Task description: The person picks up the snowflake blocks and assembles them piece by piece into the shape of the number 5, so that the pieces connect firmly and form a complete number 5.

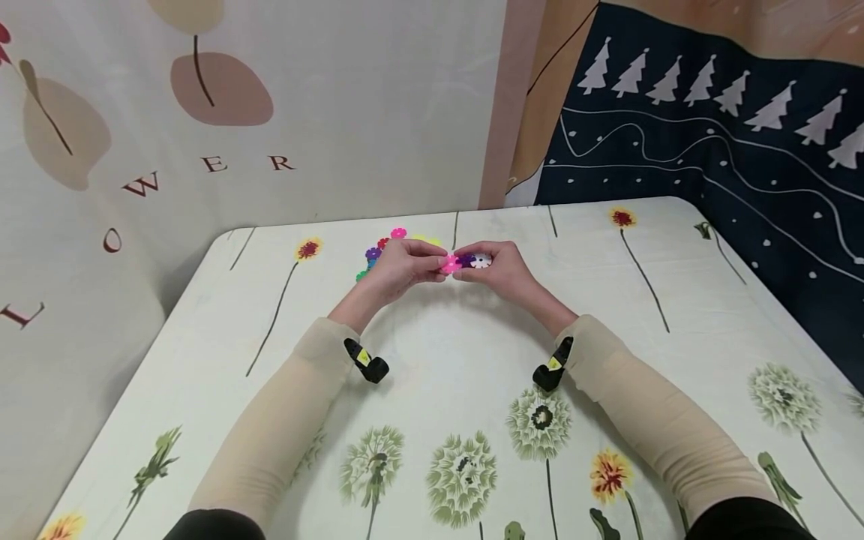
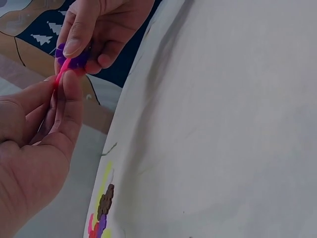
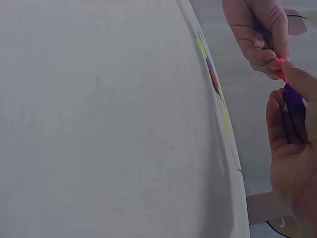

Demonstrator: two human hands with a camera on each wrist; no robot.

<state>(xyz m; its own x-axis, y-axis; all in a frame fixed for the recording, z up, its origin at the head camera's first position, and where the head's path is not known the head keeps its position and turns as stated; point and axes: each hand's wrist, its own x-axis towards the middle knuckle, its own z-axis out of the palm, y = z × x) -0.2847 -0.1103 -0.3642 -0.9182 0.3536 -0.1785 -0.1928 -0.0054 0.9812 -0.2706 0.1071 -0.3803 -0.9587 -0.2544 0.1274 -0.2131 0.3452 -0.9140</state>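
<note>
The left hand pinches a pink flower-shaped piece between thumb and fingertips, while the right hand grips a purple piece with a white piece beside it; the hands meet above the far part of the table, pink against purple between them. The work looks like slotting one notched piece into another. In the left wrist view the pink shows edge-on and the purple more of its face, so the two seem set at an angle, which would suit crossed notches. Whether they have bitten together I can't tell, since the fingertips cover the join. To do it well, I'd line up the notches first, hold each piece close to the joint so that it doesn't bend, and push straight in without twisting, minding that the purple and white don't pull apart. More coloured pieces lie on the far side, just beyond the left hand. The table wears a pale cloth printed with dandelions and long-stemmed flowers. Behind it hangs a light, lettered curtain, and at far right a dark blue cloth with white trees.
</note>
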